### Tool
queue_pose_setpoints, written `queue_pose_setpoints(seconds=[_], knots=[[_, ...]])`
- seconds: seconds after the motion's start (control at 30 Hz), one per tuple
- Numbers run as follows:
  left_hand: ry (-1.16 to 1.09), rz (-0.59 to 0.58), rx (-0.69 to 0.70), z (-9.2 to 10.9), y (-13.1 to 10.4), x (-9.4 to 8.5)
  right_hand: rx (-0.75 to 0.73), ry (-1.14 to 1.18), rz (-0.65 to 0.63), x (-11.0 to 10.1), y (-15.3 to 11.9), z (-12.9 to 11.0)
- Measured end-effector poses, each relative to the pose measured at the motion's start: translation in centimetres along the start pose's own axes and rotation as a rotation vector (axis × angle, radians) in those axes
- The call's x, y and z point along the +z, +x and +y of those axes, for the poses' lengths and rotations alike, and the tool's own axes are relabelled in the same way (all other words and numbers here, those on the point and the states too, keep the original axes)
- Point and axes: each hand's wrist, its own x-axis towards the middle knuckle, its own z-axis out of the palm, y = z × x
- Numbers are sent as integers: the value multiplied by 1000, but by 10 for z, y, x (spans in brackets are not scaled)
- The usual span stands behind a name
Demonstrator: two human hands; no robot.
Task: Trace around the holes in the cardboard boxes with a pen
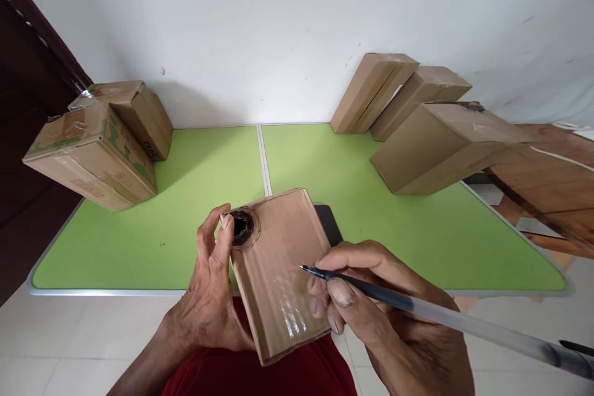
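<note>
A small flat cardboard box (283, 260) is tilted up in front of me, with a dark round hole at its upper left corner and shiny tape near its lower edge. My left hand (213, 291) grips its left side, the thumb beside the hole. In my right hand (390, 315) a pen (445, 315) is pinched between thumb and fingers. The pen's tip points at the middle of the box face; whether it touches is unclear. Curled fingers of that hand are by the box's right edge. Behind the box, a black flat object (328, 223) shows in part.
A green table (195, 216) stands against a white wall. Two cardboard boxes (93, 154) are at its left end. Three more cardboard boxes (417, 148) stand at the right. A brown wooden surface (552, 179) lies beyond the right edge.
</note>
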Motion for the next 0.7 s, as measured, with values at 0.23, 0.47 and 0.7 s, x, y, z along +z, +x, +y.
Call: queue_pose_setpoints(seconds=[0.23,0.47,0.7], knots=[[-27,-10,3,-1,-2,0,0,-8,2,1,0,-3],[-34,8,-5,-3,-6,2,-7,-53,28,6,-3,2],[0,33,14,-5,-7,3,-14,-64,64,13,-2,4]])
